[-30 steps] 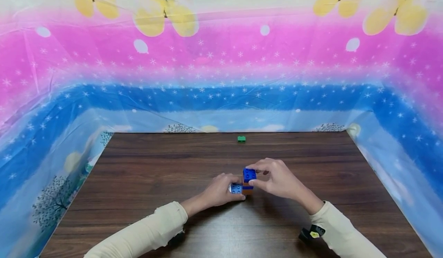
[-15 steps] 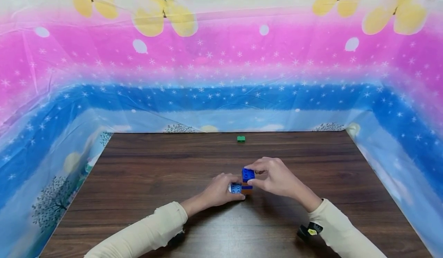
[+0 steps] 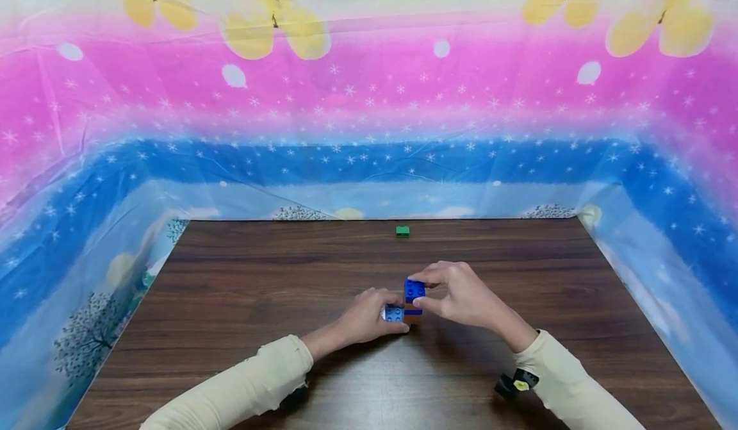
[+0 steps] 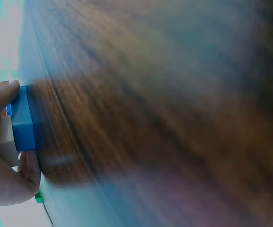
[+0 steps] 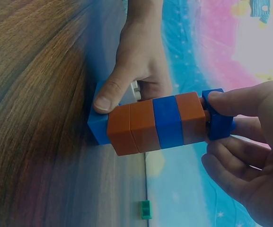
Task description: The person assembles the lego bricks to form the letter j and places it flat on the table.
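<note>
A tower of orange bricks (image 5: 143, 127) with a blue brick (image 5: 168, 122) among them rises from the table in the right wrist view. At its top, my right hand (image 3: 464, 295) pinches a dark blue brick (image 5: 220, 126) between thumb and fingers. A narrow gap with studs showing separates this brick from the orange one below. My left hand (image 3: 363, 318) grips a light blue brick (image 3: 393, 314) at the tower's foot, thumb on the near side and fingers on the far side. Close to the left palm is a white brick (image 4: 4, 144), partly hidden by that hand.
A small green brick (image 3: 402, 231) lies by the far edge of the dark wooden table (image 3: 277, 257). Behind the table and along its sides hangs a patterned cloth (image 3: 369, 90). A black strapped device (image 3: 519, 384) sits under the right wrist.
</note>
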`<state>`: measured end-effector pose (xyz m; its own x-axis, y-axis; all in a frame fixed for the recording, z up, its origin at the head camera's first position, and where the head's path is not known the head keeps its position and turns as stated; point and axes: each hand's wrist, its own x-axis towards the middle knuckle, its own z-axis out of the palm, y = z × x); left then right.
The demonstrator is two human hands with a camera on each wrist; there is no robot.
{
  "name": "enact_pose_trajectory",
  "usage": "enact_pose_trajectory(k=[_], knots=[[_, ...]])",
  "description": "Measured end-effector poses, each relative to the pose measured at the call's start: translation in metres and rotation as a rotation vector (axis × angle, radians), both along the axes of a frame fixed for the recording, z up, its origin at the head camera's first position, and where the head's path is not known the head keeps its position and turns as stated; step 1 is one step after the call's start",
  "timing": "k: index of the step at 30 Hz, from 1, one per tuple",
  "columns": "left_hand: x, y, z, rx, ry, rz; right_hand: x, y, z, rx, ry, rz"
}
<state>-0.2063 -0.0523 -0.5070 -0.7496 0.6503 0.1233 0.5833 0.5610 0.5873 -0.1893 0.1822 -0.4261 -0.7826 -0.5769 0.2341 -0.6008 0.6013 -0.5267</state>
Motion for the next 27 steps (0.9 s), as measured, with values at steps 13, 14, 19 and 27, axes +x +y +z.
enact_pose_trajectory(k=[13,14,19,27], knots=[[-0.001,0.001,-0.0016,0.01,0.016,-0.01,0.0007,0.0012,-0.0012,0.032,0.037,0.018],[-0.0009,0.0009,-0.0015,0.011,0.014,-0.009,0.0008,0.0017,-0.0019,0.027,0.034,0.017],[-0.0002,0.0002,-0.0004,0.015,0.009,0.0,0.002,0.0027,-0.0047,-0.005,0.009,0.006],[-0.0006,0.0009,-0.0003,0.013,0.013,-0.003,0.0006,0.0002,-0.0012,0.061,0.061,0.033]])
